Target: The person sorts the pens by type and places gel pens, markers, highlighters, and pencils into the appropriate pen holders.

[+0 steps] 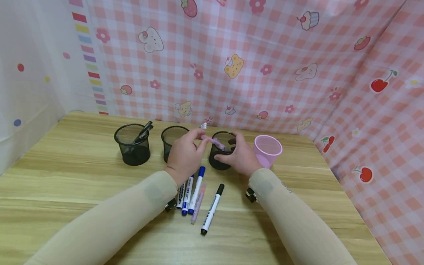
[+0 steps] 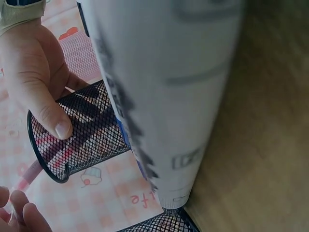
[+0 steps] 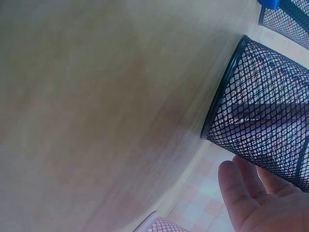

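My left hand (image 1: 187, 152) pinches a pink pen (image 1: 213, 141), which slants into the mouth of a black mesh pen cup (image 1: 219, 162). A white bumpy piece shows just above the left fingertips. Around that same cup my right hand (image 1: 243, 156) holds, thumb on the near side and fingers at the far right side. In the left wrist view, the pink pen (image 2: 32, 173) passes the cup's rim, and the right thumb presses the mesh. Through the mesh in the right wrist view, long pinkish shapes (image 3: 270, 116) are visible inside the cup.
Left stand a black mesh cup (image 1: 135, 156) with dark pens and another black cup (image 1: 167, 147), partly hidden. A pink mesh cup (image 1: 267, 145) stands right. Several blue-and-white markers (image 1: 197, 189), a pink pen (image 1: 198, 204) and a black-capped marker (image 1: 212, 209) lie in front. A curtain hangs behind.
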Demonstrator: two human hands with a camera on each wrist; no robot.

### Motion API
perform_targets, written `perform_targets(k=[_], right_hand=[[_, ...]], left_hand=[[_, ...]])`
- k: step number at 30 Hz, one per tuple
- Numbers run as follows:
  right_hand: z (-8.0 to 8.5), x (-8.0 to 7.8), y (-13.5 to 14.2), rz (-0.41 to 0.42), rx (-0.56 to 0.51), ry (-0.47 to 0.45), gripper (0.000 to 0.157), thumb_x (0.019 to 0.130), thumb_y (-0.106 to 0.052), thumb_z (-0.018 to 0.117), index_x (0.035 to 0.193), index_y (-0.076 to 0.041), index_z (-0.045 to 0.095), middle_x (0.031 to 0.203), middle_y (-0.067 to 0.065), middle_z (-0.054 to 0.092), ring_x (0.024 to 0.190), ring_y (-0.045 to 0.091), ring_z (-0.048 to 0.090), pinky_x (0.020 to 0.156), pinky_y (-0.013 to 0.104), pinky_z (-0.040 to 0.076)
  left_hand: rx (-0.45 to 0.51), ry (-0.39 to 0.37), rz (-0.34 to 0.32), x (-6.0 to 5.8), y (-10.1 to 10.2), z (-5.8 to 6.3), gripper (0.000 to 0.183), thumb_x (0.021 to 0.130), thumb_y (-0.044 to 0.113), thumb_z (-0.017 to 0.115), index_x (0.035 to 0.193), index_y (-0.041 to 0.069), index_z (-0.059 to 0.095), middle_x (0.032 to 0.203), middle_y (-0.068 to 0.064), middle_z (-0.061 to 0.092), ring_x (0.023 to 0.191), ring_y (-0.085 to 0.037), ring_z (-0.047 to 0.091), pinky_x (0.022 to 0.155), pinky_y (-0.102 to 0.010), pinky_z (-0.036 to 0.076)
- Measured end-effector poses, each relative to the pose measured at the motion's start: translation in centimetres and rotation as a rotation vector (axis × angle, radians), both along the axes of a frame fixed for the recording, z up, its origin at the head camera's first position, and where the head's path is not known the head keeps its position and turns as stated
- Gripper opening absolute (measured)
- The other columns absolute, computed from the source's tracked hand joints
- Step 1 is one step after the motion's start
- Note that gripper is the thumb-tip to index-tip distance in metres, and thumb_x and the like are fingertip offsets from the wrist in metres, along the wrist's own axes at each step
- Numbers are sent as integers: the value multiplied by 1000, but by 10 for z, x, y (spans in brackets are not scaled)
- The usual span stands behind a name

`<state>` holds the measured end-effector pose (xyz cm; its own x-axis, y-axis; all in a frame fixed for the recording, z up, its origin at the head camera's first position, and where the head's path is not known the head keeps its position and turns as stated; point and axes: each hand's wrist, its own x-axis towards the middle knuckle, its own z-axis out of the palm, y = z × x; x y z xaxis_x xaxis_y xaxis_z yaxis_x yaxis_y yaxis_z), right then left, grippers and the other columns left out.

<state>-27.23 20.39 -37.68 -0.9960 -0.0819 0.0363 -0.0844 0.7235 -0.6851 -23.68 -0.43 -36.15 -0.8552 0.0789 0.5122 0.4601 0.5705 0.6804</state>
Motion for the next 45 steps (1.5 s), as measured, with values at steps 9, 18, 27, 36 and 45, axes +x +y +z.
perform_targets(k=[9, 18, 27, 36, 45], right_hand=[[-2, 0, 0, 5, -7, 13, 111, 81, -41, 92, 163, -10, 25, 146, 19, 58, 128, 38, 61, 110, 53, 51], [-4, 0, -1, 10, -14, 31, 109, 80, -38, 93, 162, -11, 27, 143, 20, 59, 127, 38, 62, 110, 52, 51], [-2, 0, -1, 14, -18, 23, 107, 81, -40, 93, 162, -12, 28, 144, 20, 58, 128, 38, 62, 110, 52, 52], [1, 0, 0, 16, -14, 27, 108, 81, -40, 92, 162, -12, 27, 146, 21, 58, 129, 38, 61, 112, 52, 50], [1, 2, 0, 19, -6, 33, 108, 82, -38, 92, 162, -10, 26, 145, 20, 58, 129, 38, 61, 112, 53, 49]], left_hand=[[-44, -51, 2, 1, 5, -2, 32, 108, 33, 62, 132, 14, 70, 123, -4, 77, 45, -10, 42, 45, -26, 38], [-90, -89, -5, 1, 8, -3, 29, 107, 29, 62, 132, 15, 71, 125, -2, 76, 65, -12, 58, 56, -28, 46], [-168, -220, -33, 6, 5, 3, 30, 107, 32, 62, 133, 19, 69, 123, 1, 76, 80, -14, 68, 68, -32, 56], [-560, -475, -209, 15, 1, 16, 35, 104, 37, 68, 131, 16, 72, 119, 1, 77, 96, -13, 70, 90, -39, 60], [-852, -578, -316, 32, 8, 8, 36, 95, 38, 78, 118, 10, 72, 97, -1, 72, 78, -16, 66, 82, -37, 59]])
